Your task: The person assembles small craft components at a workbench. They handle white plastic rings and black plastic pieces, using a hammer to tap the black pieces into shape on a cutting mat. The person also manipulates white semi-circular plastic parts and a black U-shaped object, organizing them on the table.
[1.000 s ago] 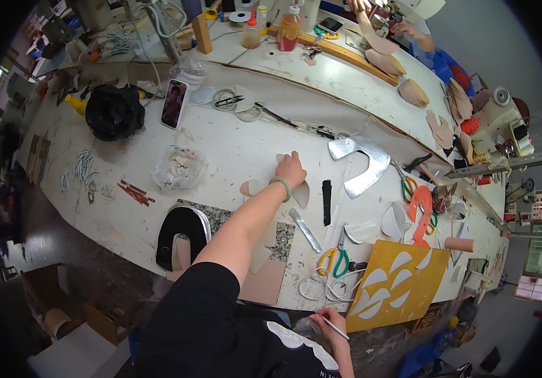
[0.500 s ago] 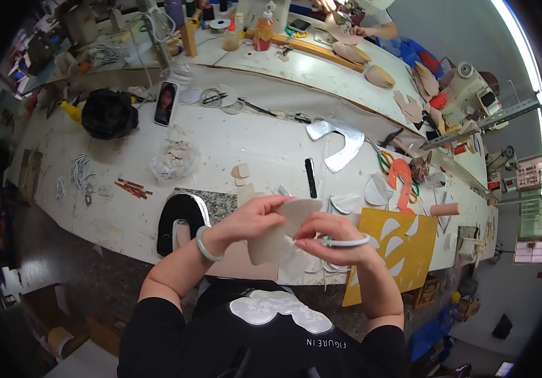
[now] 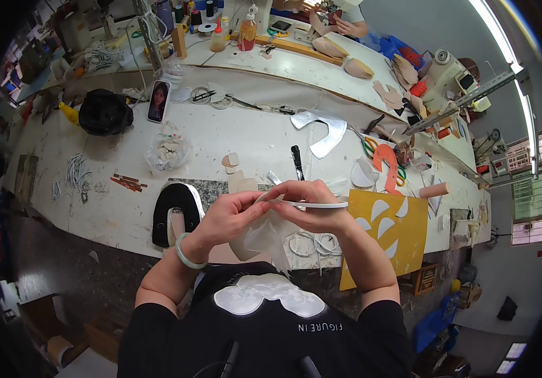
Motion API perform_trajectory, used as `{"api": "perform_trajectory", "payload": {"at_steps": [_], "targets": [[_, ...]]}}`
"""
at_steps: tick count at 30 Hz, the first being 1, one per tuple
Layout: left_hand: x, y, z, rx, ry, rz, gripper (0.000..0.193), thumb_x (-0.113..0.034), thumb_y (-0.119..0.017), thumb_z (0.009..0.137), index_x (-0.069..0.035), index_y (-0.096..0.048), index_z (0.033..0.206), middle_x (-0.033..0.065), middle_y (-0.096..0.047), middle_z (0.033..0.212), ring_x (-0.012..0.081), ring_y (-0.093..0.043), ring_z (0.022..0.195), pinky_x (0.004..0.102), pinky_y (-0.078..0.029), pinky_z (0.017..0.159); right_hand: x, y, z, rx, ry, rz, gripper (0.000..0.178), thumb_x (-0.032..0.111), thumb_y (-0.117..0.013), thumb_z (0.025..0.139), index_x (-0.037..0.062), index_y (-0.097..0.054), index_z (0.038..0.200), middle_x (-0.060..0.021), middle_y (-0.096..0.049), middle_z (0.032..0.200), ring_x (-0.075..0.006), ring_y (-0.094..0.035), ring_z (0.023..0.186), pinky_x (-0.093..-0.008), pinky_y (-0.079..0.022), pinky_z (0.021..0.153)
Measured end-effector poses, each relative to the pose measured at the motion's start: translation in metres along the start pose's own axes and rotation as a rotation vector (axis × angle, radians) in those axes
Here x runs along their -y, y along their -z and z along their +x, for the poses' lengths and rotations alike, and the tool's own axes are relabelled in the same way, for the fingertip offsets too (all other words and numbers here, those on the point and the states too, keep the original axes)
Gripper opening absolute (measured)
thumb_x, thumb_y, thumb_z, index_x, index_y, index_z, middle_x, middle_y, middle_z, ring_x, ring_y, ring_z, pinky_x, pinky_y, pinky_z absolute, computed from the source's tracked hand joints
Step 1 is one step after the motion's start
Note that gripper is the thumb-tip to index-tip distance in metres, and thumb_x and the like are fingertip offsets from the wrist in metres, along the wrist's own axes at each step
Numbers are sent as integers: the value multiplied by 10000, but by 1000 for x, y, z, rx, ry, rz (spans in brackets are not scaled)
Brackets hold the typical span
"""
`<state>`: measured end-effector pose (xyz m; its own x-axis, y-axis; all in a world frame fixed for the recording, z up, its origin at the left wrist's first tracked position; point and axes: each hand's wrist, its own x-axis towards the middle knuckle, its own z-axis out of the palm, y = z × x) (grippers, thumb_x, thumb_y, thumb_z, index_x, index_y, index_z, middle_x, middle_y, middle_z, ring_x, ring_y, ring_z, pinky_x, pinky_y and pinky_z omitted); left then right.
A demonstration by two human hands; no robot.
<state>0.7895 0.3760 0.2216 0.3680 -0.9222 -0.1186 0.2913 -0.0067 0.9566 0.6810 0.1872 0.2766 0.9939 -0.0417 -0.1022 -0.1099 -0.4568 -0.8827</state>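
Note:
My left hand (image 3: pixel 232 215), with a pale green bangle on its wrist, pinches a thin off-white sheet piece (image 3: pixel 241 244) just in front of my body. At the sheet's upper edge, the fingertips of my right hand (image 3: pixel 314 211) meet those of the left and pinch too. A slim white stick-like tool (image 3: pixel 321 205) lies across the right hand; its kind is unclear. Whitish, partly see-through material (image 3: pixel 272 236) hangs below the fingers. To the left stands a black curved shoe-shaped part (image 3: pixel 169 215) on a speckled slab (image 3: pixel 203 188). White cord (image 3: pixel 315 244) lies coiled below the right hand.
A yellow sheet (image 3: pixel 362 255) with white half-moon pieces overhangs the table's front edge. Beyond my hands lie a black-handled tool (image 3: pixel 297 162), a silver curved piece (image 3: pixel 320 133) and a bag of scraps (image 3: pixel 169 150). Another person's hand (image 3: pixel 351 26) works at the far table.
Both hands have come together at the sheet's upper edge, and the sheet has tilted. My right hand has moved up and left. The view has shifted slightly.

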Motion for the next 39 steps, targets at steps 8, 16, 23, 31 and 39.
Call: {"api": "perform_trajectory", "payload": {"at_steps": [8, 16, 23, 31, 39], "targets": [[-16, -17, -12, -161, -178, 447, 173, -131, -582, 942, -20, -693, 1014, 36, -538, 604, 53, -476, 567, 263, -417, 510, 2, -23, -3, -388, 376, -372, 130, 78, -743, 760, 103, -740, 888, -46, -635, 741, -225, -615, 637, -331, -485, 570], [-6, -7, -18, -146, -95, 82, 244, -154, -541, 968, 17, -668, 1088, 50, -682, 858, 80, -613, 726, 269, -500, 647, 3, -37, -12, -540, 661, -660, 442, -5, -749, 597, 122, -753, 1020, -2, -629, 888, -211, -578, 854, -345, -411, 798], [-1, 4, -20, -34, 137, -485, 249, -206, -578, 976, 6, -683, 1053, 24, -680, 935, 64, -614, 788, 231, -500, 706, 1, -34, -10, -405, 696, -640, 403, 74, -744, 617, 127, -727, 1015, 9, -643, 966, -198, -596, 922, -342, -375, 782], [0, 2, -20, -64, 248, -372, 253, -242, -571, 992, -18, -684, 1022, -21, -649, 835, 29, -570, 704, 206, -468, 632, 8, -36, -10, -372, 747, -659, 300, 135, -696, 627, 131, -706, 927, 11, -636, 1018, -182, -597, 983, -377, -334, 833], [-3, 4, -21, -32, 82, -283, 300, -235, -530, 1025, 3, -627, 1178, -1, -665, 955, 30, -586, 819, 189, -475, 709, 12, -25, -4, -338, 668, -566, 322, 50, -746, 639, 141, -699, 945, 2, -645, 973, -177, -575, 885, -354, -330, 793]]}}
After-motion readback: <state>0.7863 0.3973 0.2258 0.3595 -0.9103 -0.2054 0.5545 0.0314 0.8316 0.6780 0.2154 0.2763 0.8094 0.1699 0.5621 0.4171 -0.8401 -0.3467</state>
